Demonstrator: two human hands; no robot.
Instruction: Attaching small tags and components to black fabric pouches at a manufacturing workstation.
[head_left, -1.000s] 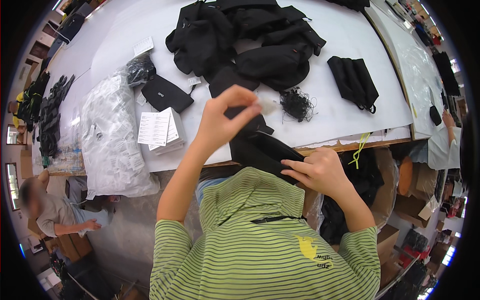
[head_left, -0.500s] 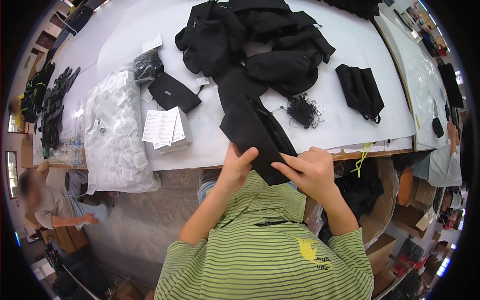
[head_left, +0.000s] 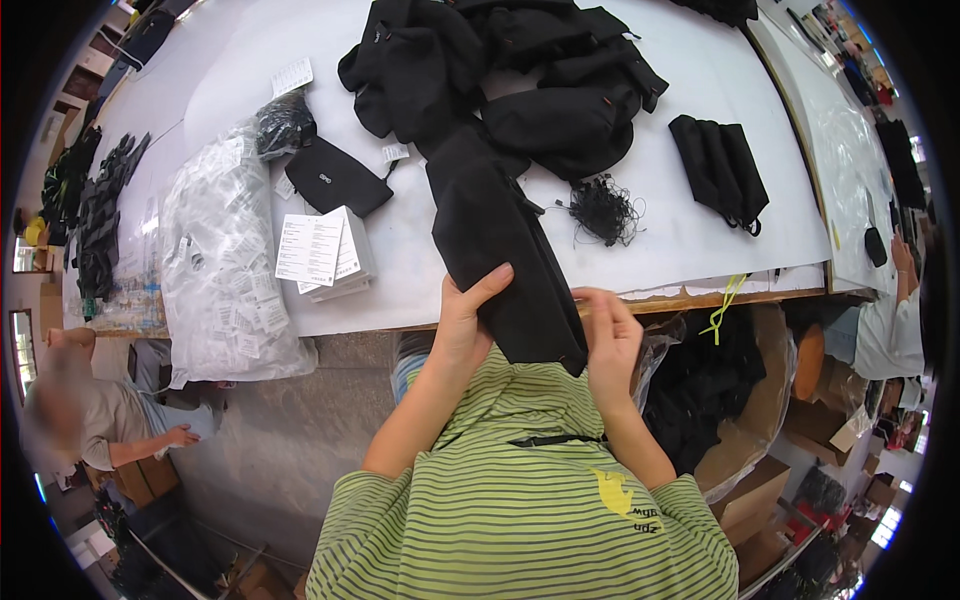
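A long black zip pouch (head_left: 495, 255) slants from the table toward me over the table's front edge. My left hand (head_left: 468, 312) holds its left side, with the thumb flat on top and the fingers underneath. At its right, zipped edge my right hand (head_left: 608, 338) is closed, fingers bent and tips against the edge; what exactly they pinch is hidden. A small zip pull hangs at the pouch's far end. Beyond lies a heap of similar black pouches (head_left: 560, 130). Just right of the held pouch sits a tangle of thin black loops (head_left: 604, 210).
To the left are a stack of white printed cards (head_left: 318, 250), a small black pouch (head_left: 335, 178) with a tag, and a big clear bag (head_left: 215, 260) of tags. Folded black pouches (head_left: 718, 172) lie right. A lined carton (head_left: 750, 400) stands below. Another person (head_left: 120, 410) is at left.
The pouch has turned in my hands; its gaping zip opening no longer shows. My right hand has shifted from the near end to the right edge, fingers now pointing up.
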